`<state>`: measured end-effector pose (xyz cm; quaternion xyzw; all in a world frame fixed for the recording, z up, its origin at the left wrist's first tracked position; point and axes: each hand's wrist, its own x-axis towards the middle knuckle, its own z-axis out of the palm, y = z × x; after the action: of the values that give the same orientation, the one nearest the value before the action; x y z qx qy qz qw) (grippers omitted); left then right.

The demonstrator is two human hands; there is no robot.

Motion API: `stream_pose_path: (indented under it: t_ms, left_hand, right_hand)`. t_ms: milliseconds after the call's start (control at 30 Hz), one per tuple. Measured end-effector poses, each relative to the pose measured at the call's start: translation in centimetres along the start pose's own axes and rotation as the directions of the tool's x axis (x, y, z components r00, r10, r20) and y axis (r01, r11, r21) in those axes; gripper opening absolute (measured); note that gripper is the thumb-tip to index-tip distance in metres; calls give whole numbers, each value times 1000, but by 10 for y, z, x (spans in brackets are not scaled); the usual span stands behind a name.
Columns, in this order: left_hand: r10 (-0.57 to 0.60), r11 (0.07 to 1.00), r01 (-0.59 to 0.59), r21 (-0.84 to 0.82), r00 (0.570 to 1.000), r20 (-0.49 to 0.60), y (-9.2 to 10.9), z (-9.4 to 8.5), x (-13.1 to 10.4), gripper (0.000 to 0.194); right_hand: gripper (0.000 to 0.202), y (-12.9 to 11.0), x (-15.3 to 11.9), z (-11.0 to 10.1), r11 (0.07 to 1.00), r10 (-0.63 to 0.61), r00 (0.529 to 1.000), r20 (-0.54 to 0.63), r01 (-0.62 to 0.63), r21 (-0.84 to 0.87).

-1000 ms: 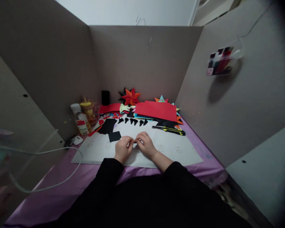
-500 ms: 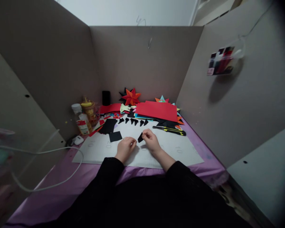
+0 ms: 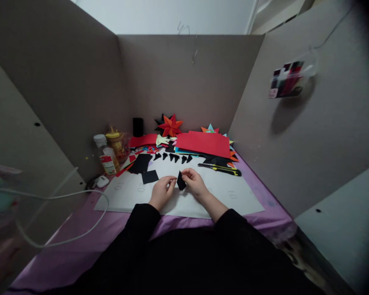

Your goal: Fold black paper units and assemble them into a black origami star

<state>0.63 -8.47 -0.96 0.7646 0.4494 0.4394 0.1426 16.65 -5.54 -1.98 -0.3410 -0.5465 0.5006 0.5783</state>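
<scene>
My right hand (image 3: pixel 194 182) pinches a small folded piece of black paper (image 3: pixel 181 181) by its right side, over the white sheet (image 3: pixel 123 200). The piece stands tilted, its pointed end up. Facing it from the left, my left hand (image 3: pixel 162 191) has thumb and forefinger drawn close at the paper's edge. Whether those fingertips hold anything is too small to tell. A flat black paper square (image 3: pixel 149 177) lies left of my left hand. Beyond both hands, several folded black paper pieces (image 3: pixel 174 157) form a row.
A yellow-and-black cutter (image 3: pixel 223 169) lies to the right. Red paper sheets (image 3: pixel 203 144) and folded paper stars (image 3: pixel 170 125) are at the back. Bottles (image 3: pixel 101 143) and an earbud case (image 3: pixel 102 181) stand left. A white cable (image 3: pixel 103 213) loops at left; grey panels surround the table.
The folded black paper has turned more upright and shows a wider face. My left fingertips have come up closer to it, while my right hand still grips it.
</scene>
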Motion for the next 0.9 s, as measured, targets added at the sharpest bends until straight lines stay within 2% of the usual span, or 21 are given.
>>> stream_pose_path:
  t_ms: [133, 267, 367, 467, 567, 667, 800, 900]
  left_hand:
    - [-38, 999, 38, -39, 999, -9, 0, 0, -1, 27]
    - [-6, 998, 6, -63, 1000, -4, -1, 0, -1, 41]
    - [64, 996, -64, -64, 998, 1, -3, 1, -1, 34]
    - [69, 996, -71, -55, 997, -43, -6, 1, -1, 22]
    - [-17, 998, 12, -59, 996, -84, -7, 1, 0, 17]
    - [-105, 992, 102, -68, 993, -46, -4, -1, 1, 18]
    - [-221, 966, 224, -128, 975, 41, -1, -3, 4, 30]
    - [-267, 940, 286, -189, 956, 119, -1, -4, 4, 38]
  right_hand:
    - [16, -1, -2, 0, 999, -13, 999, 33, 14, -36]
    - [13, -5, -7, 3, 990, -10, 991, 131, 28, -135]
    - [16, -6, -9, 3, 978, -6, 988, 153, 38, -203]
    - [27, -5, -7, -2, 974, -54, 996, 74, 68, -215]
    - [39, -4, -5, -8, 978, -123, 992, 19, 124, -168]
    - [39, -4, -4, -10, 976, -163, 985, 54, 169, -136]
    - [23, -3, -6, -6, 977, -97, 993, 66, 108, -184]
    - [23, -3, -7, -4, 972, -45, 998, 36, 52, -229]
